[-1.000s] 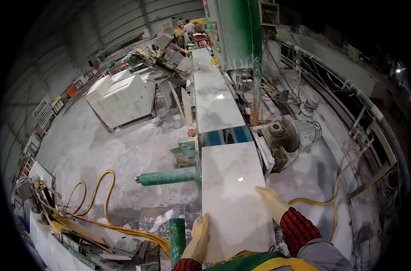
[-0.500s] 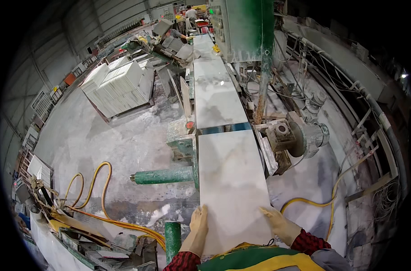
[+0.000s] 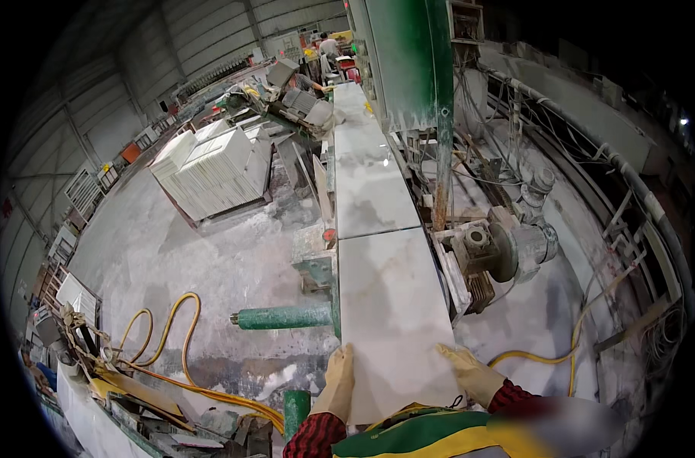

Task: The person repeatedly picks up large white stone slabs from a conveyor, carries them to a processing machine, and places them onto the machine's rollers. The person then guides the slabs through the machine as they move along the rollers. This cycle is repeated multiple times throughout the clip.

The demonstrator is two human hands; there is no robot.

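Note:
A pale stone slab point(image 3: 397, 305) with faint grey clouding lies flat before me on the conveyor line. Its far edge meets a second grey-and-white slab point(image 3: 374, 206), with only a thin dark seam between them. My left hand point(image 3: 337, 385), in a cream glove, is closed on the near slab's left edge. On the opposite edge my right hand point(image 3: 473, 372), gloved alike, grips with the thumb over the top. The undersides of both hands' grips are hidden by the slab.
A green roller point(image 3: 282, 317) juts out left of the line. Stacked slabs point(image 3: 217, 172) stand farther left. A motor point(image 3: 507, 248) sits close on the right, under a tall green cabinet point(image 3: 408, 65). Yellow hoses point(image 3: 191, 336) cross the floor. Another person point(image 3: 329, 47) is at the far end.
The near slab has moved forward with my hands on its edges. The blue-dark gap between it and the slab ahead has closed to a seam. The view has tilted slightly.

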